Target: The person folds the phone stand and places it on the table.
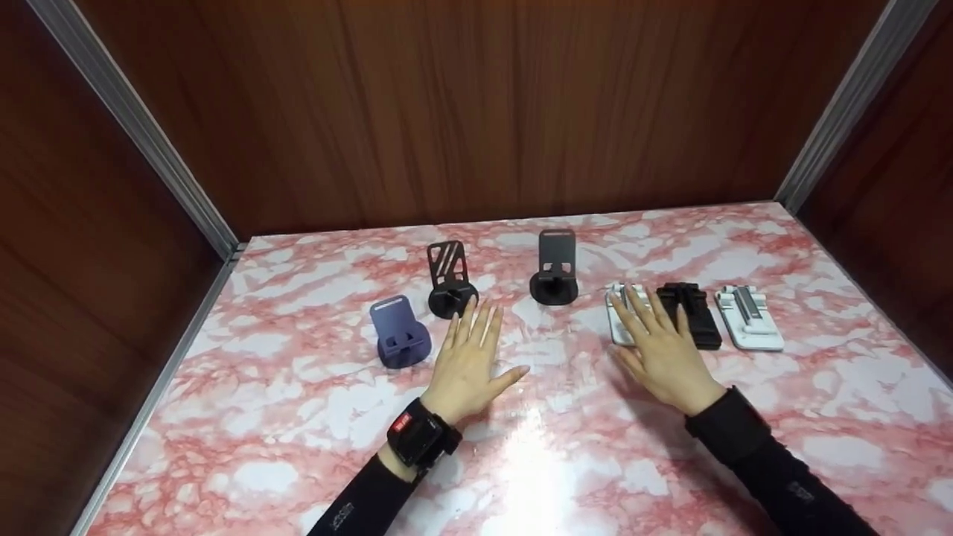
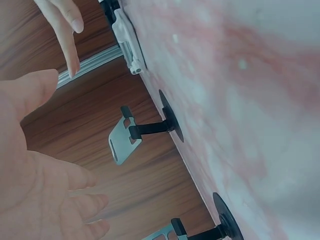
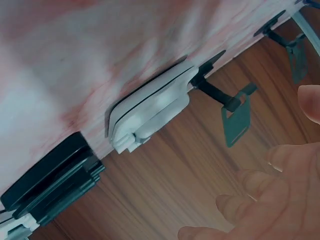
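White folded stand (image 3: 152,107) lies beneath the fingers of my right hand (image 1: 665,363), long axis running forward; I see both hands spread, gripping nothing, left hand (image 1: 465,366) farther off.

before me, a red-and-white marbled worktop (image 1: 268,417) meets a brown wood-grain back wall (image 1: 484,112); darker side walls (image 1: 67,246) flank it, grey metal posts (image 1: 141,119) line both corners, light glares below.
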The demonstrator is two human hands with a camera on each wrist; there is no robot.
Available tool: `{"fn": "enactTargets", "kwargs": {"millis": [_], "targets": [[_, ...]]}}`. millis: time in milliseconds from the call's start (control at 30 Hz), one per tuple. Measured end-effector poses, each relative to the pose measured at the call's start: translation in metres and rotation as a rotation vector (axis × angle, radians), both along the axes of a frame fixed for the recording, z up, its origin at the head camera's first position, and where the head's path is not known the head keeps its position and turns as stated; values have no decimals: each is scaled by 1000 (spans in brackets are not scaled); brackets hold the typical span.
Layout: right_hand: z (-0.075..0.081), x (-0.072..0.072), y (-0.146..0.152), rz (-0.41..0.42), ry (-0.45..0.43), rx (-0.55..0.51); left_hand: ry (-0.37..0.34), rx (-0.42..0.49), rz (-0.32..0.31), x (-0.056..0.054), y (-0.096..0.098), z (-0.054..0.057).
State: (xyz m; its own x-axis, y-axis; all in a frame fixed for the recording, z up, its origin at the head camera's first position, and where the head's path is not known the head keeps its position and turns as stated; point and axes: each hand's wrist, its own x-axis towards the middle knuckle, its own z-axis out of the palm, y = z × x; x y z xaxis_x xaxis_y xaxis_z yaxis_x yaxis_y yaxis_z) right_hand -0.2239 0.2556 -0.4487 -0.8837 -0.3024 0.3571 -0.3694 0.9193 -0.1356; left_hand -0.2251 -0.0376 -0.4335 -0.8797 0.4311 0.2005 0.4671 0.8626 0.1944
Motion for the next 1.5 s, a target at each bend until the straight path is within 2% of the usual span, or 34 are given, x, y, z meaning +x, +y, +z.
{"fn": "enactTargets", "kwargs": {"millis": [167, 433, 767, 900, 1000, 1133, 1167, 1267, 1367, 1400, 1500], "targets": [[-1, -1, -4, -2, -4, 7, -40, -1, 7, -13, 9, 8], [-5, 0, -10, 1, -5, 10, -50, 39, 29, -39, 23, 22], [-4, 0, -13, -3, -32, 14, -122, 131, 75, -72, 43, 21], [-4, 1, -13, -8, -24, 22, -152, 172, 73, -83, 51, 20], [-4, 2, -13, -7, -17, 20, -192, 254, 41, -92, 55, 16], [-4, 1, -14, -3, -10, 17, -294, 425, -9, -104, 57, 11], [-4, 1, -14, -2, -8, 17, -299, 462, -22, -111, 57, 4], [-5, 1, -15, 1, -1, 23, -348, 533, -22, -118, 60, 2], [-5, 2, -15, 5, -2, 23, -353, 568, -9, -124, 64, -1], [-5, 2, -15, 6, -2, 24, -371, 579, 4, -122, 66, 4], [-5, 3, -14, 6, 0, 24, -384, 619, 26, -129, 70, 1]]}}
